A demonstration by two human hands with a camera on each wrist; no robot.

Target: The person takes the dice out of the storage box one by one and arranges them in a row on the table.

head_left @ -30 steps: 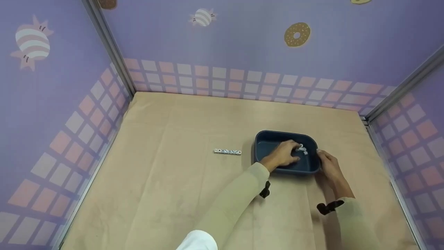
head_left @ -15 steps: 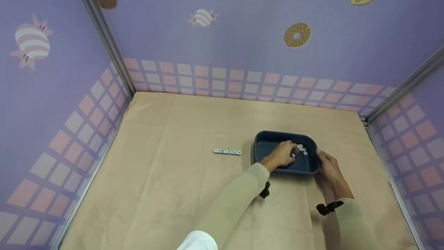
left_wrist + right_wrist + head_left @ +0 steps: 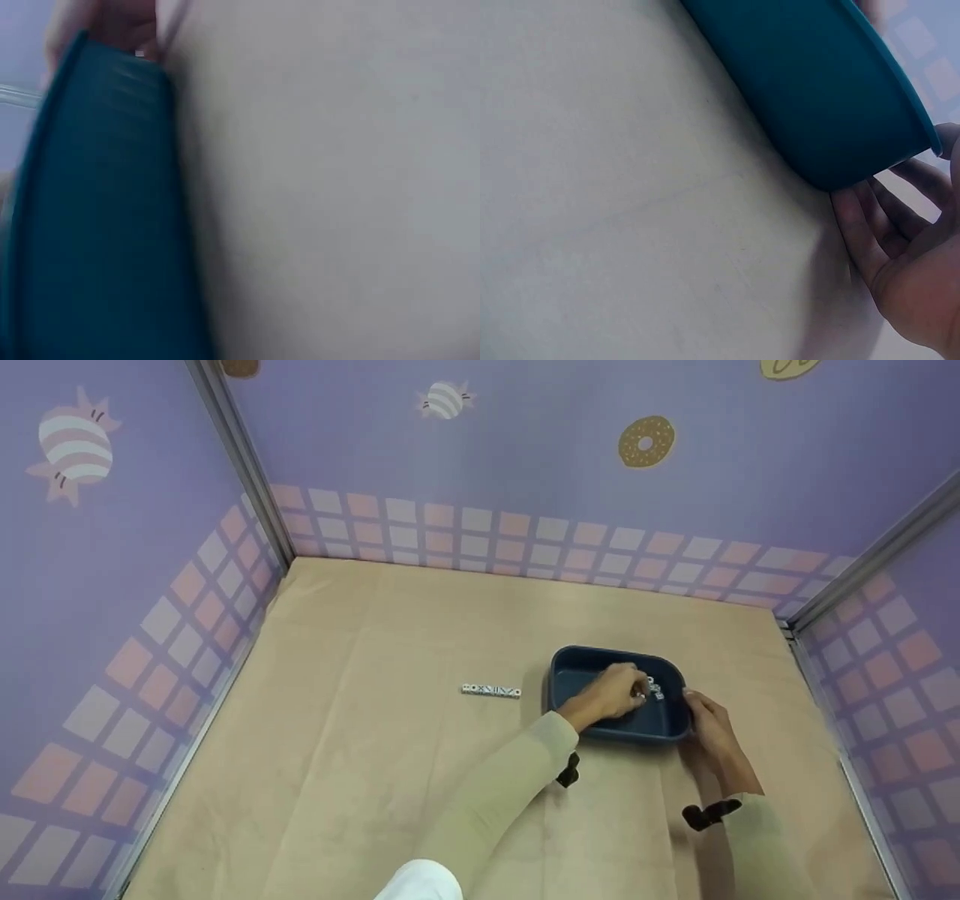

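A dark blue rectangular bin (image 3: 637,737) lies on the cloth, with several small white dice (image 3: 656,690) loose inside its right half. My left hand (image 3: 616,690) reaches down into the bin. Its fingers are curled, and a bit of white shows at the fingertips, a die they seem to pinch, mostly hidden. My right hand (image 3: 712,724) holds the bin's right end. In the right wrist view the thumb (image 3: 948,139) is at the rim and the fingers lie along the outer wall. Left of the bin, several dice stand in a straight row (image 3: 490,691).
A beige cloth (image 3: 375,750) covers the table. Purple panels (image 3: 525,442) with pink and white squares close off the back and both sides. In the left wrist view the bin's outer wall (image 3: 112,210) fills much of the left half.
My left hand's fingers have drawn together from a spread reach over the dice to a curled pinch. My right hand stays on the bin. The head view has shifted slightly.
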